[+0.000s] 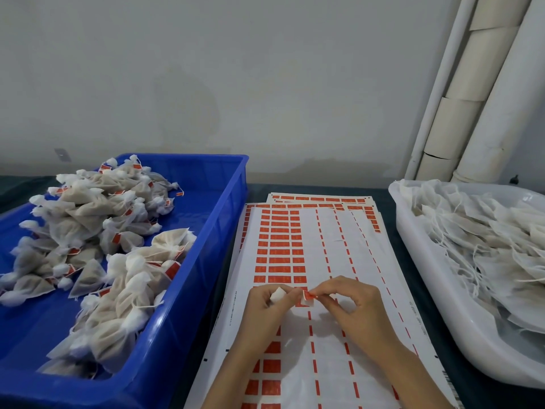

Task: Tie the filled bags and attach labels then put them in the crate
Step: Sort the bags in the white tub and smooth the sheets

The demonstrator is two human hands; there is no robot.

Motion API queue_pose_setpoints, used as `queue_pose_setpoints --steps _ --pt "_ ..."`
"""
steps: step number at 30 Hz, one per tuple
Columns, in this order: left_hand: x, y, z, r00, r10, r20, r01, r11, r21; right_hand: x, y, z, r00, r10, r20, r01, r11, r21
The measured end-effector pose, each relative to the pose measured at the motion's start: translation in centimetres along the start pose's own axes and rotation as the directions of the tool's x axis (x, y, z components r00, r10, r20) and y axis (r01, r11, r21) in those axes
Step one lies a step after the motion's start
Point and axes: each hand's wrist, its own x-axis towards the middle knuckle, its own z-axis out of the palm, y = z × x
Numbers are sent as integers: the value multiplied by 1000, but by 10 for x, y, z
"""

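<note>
Right grip [356, 308]: label [308, 296]; bags [97, 231] in crate [212, 208]

Grey wall [236, 69] fills the background, a small plate [62, 154] low on it. Pale pipes [463, 119] lean up at right, dark tabletop [295, 187] below.

Nothing readable here: tiny print on the small red rectangular paper labels [278, 252] and the white backing sheet [327, 246] is blurred.

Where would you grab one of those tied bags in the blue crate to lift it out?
Probably pinch a tied bag by its puffy white tuft, coming from above: tufts stick out of the pile in the blue crate, while the filled bodies overlap.
</note>
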Motion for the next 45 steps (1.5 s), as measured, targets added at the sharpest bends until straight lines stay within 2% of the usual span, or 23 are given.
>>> queue_pose_setpoints --steps 13,16,25,39,45 --pt "0 1 3 1000 -7 -18 7 1000 -5 -2 8 1 992 -122 35 126 981 -147" --pt "1 2 5 998 57 -22 -56 998 11 -2 10 0 991 -128 41 133 980 -150" --pt "1 -3 7 992 124 -4 -122 986 114 -3 -3 0 998 31 -52 -32 999 -11" --pt "0 -1 7 984 169 55 -177 961 211 1 0 8 984 134 116 -125 989 -80" --pt "-10 5 -2 991 71 110 -77 996 54 5 -6 5 970 242 26 -242 955 169"
